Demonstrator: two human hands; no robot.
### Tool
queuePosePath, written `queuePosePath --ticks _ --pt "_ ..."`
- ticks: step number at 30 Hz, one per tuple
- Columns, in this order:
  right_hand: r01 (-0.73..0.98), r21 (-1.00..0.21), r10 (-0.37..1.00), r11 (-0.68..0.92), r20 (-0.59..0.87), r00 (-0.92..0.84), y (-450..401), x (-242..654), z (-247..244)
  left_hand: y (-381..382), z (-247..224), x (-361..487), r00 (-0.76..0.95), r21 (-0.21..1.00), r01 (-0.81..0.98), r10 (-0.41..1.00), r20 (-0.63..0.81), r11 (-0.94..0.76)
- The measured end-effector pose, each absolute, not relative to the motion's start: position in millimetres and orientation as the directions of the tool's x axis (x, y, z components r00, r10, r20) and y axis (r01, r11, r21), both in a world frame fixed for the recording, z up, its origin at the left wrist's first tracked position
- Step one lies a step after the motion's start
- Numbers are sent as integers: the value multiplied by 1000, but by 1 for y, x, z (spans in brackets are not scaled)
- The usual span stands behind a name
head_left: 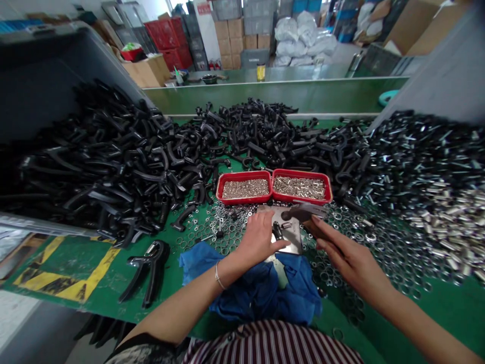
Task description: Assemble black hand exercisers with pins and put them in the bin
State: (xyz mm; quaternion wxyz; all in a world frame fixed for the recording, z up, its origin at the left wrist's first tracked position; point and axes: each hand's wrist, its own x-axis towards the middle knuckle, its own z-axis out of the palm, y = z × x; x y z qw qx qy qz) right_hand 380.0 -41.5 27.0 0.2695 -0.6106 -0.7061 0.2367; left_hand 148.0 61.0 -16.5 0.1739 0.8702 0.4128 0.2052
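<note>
The underside of the left hand (261,235) is out of sight, and its palm and bent fingers partly cover a small dark part (278,231) that stands on a flat, shiny metal plate (294,243). The part's lower end and exact shape are hard to make out, as is whether it touches the short, coiled silver spring (287,225) just beside it. The plate's left side disappears behind the same hand, and its near edge meets a crumpled blue cloth (265,303) spread on the green desk (113,278).

The left hand is half open, thumb stretched out to the right and well apart from the fingers, with the dark part between them; whether it is gripped firmly I cannot tell. The right hand (346,258) is closed, pinching the brown handle of a claw hammer (305,211) between thumb and fingers. The hammer's grey head lies over the plate's far right corner, its round face near the spring; the handle's end is hidden in the palm.

Beyond the plate, two red plastic trays (303,200) hold tiny metal pieces too small to identify singly. A heap of curved black handles (113,151) runs into a grey bin (49,71), cut off at the left.
</note>
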Motion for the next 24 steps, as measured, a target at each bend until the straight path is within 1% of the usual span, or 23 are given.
queuePosePath --ticks 2,4,6,8,9,10,11,12,13,15,16,18,20,22,24 --pt "761 -622 982 186 109 -151 -34 373 30 53 -19 148 553 519 652 815 175 -553" --pt "783 -599 981 169 29 -190 -25 371 27 50 -23 149 555 552 640 819 147 -534" --pt "768 -629 974 120 -73 -213 -17 374 20 51 -28 150 559 568 630 817 143 -530" --pt "731 -682 973 25 -151 -174 -10 381 9 53 -31 151 554 570 629 819 147 -528" --pt "724 -690 974 -21 -176 -140 -7 384 4 53 -32 151 550 570 632 822 146 -524" --pt "736 -676 980 -45 -173 -99 -6 388 -1 52 -32 151 544 570 639 828 139 -516" --pt "771 -636 988 -36 -138 -67 -4 390 -5 51 -32 151 538 571 648 833 127 -505" --pt "824 -566 996 10 -65 -56 -3 390 -8 49 -30 150 536 573 653 837 112 -495" --pt "879 -470 997 74 31 -67 -2 390 -10 46 -28 149 541 578 652 835 98 -491" --pt "944 -264 966 199 213 -144 2 383 -12 43 -20 142 562 595 628 821 99 -501" --pt "945 -198 943 259 263 -204 5 378 -12 43 -16 137 572 602 610 812 116 -516" --pt "907 -158 898 390 282 -338 14 366 -16 50 -5 119 578 590 587 798 174 -554" --pt "853 -162 858 496 245 -452 26 356 -23 66 5 91 552 546 607 801 232 -577" --pt "834 -165 845 527 209 -493 36 350 -32 91 14 53 493 491 673 830 261 -554" --pt "832 -177 848 525 195 -493 43 348 -39 122 22 12 395 436 771 885 245 -464"
